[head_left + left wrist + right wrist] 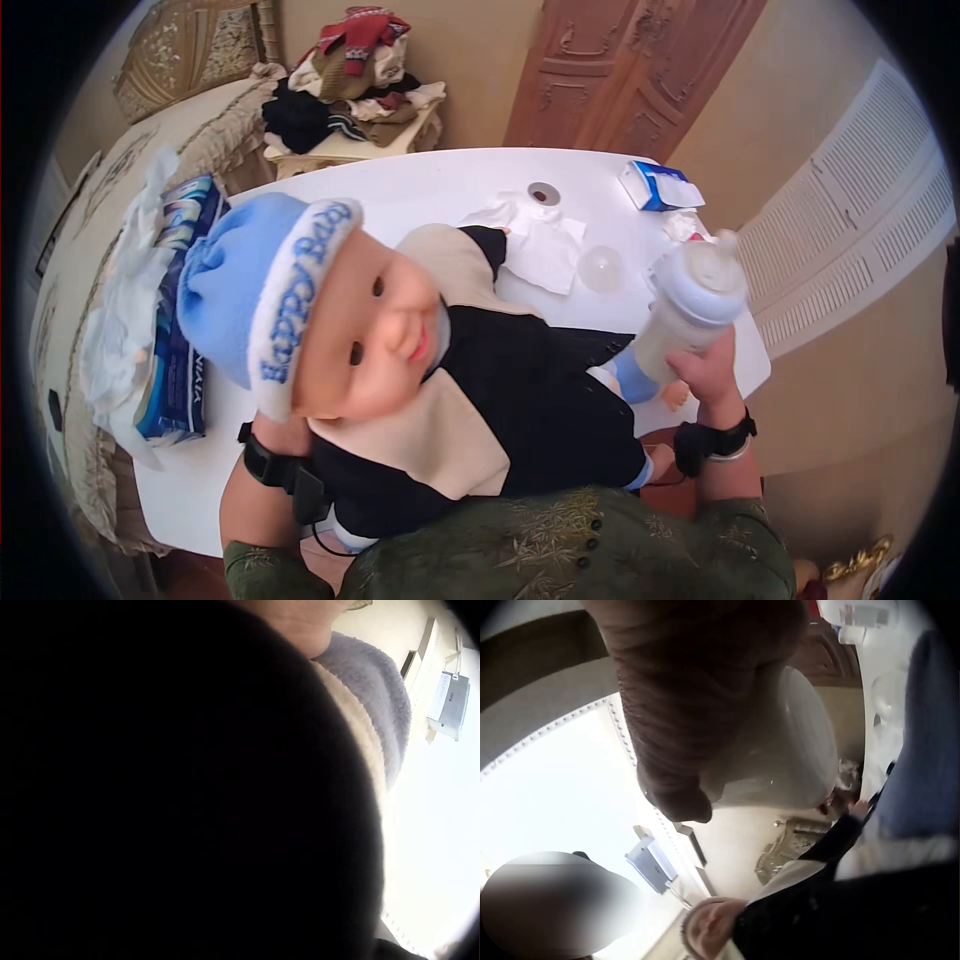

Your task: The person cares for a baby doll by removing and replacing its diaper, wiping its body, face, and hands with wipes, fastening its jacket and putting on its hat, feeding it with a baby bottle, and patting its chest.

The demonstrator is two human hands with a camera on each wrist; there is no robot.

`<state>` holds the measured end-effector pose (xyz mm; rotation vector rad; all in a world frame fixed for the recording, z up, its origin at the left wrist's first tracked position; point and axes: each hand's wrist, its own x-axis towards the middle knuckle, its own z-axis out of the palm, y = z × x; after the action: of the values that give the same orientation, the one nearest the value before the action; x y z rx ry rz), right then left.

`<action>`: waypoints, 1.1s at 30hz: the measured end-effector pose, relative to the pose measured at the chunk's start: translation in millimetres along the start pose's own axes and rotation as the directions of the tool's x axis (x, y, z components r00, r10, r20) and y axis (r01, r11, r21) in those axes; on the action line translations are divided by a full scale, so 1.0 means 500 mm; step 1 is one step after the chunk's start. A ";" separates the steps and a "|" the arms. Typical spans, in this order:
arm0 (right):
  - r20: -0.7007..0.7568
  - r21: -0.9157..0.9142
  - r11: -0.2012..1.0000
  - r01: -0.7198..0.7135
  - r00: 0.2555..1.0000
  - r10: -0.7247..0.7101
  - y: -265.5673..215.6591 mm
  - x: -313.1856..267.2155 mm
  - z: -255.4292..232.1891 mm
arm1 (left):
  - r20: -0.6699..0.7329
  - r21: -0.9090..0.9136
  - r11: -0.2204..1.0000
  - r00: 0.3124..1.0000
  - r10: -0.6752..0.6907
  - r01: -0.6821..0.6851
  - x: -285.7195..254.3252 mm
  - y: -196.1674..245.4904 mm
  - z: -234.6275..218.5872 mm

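Note:
A baby doll (390, 330) in a blue "Happy Baby" hat (240, 280) and a black-and-cream outfit lies across the person's lap at the table. Behind the doll's head and neck is my left hand (285, 434), its fingers hidden by the head; dark fabric covers most of the left wrist view. My right hand (706, 368) grips a baby bottle (698, 285) by its lower body, teat up and slightly tilted, over the doll's legs. In the right wrist view the thumb curls against the translucent bottle (780, 761).
On the white table (400, 180) are a clear dome cap (601, 268), white tissue (545, 245), a small round roll (543, 194) and a blue-white box (660, 187). A blue pack (185, 330) stands at left beside the bed (75, 250). Clothes (350, 90) are piled behind.

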<state>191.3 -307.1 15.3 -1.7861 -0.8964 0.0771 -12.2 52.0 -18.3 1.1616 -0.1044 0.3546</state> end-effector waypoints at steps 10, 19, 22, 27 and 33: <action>0.156 -0.234 0.967 0.101 0.986 -0.065 -0.093 0.009 0.046 | -0.063 -0.314 0.943 0.988 -0.141 0.114 0.007 0.014 0.031; 0.470 -0.402 0.831 0.385 0.865 -0.174 -0.189 0.048 0.104 | 0.071 0.242 0.950 0.980 0.186 -0.197 0.027 -0.023 -0.004; 0.480 -0.385 0.827 0.410 0.854 -0.201 -0.197 0.055 0.113 | 0.007 0.064 0.986 0.988 0.155 -0.155 0.015 0.026 0.055; 0.496 -0.433 0.813 0.388 0.856 -0.144 -0.218 0.063 0.121 | -0.049 -0.368 0.928 0.996 -0.077 0.054 0.014 0.050 0.082; 0.527 -0.457 0.781 0.425 0.837 -0.146 -0.223 0.066 0.121 | -0.056 -0.261 0.965 0.998 0.002 -0.016 0.020 0.050 0.094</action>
<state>127.8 -224.9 95.4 -2.1839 -1.6882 0.0413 -6.4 20.2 25.0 0.8898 -0.1048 0.3687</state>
